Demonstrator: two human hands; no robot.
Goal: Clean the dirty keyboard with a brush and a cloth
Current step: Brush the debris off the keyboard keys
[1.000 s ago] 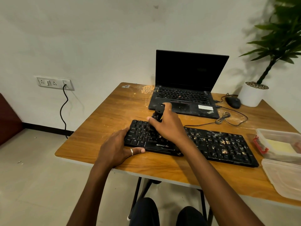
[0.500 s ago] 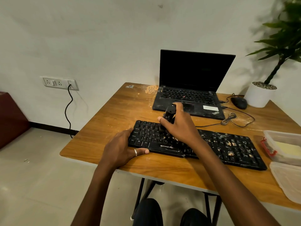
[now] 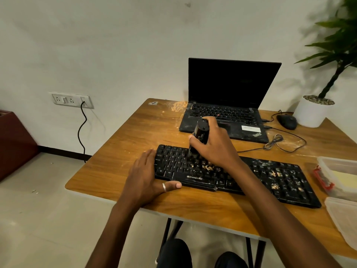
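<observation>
While the right hand is gripping the brush over the keyboard's left half and the flat left hand is bracing its end, hard strokes could be flicking crumbs onto the bench.

Left hand lies flat, fingers straight and together, thumb with a ring stuck out sideways. Right hand is curled round the brush, knuckles up. Both bare forearms stretch forward, right one reaching further
</observation>
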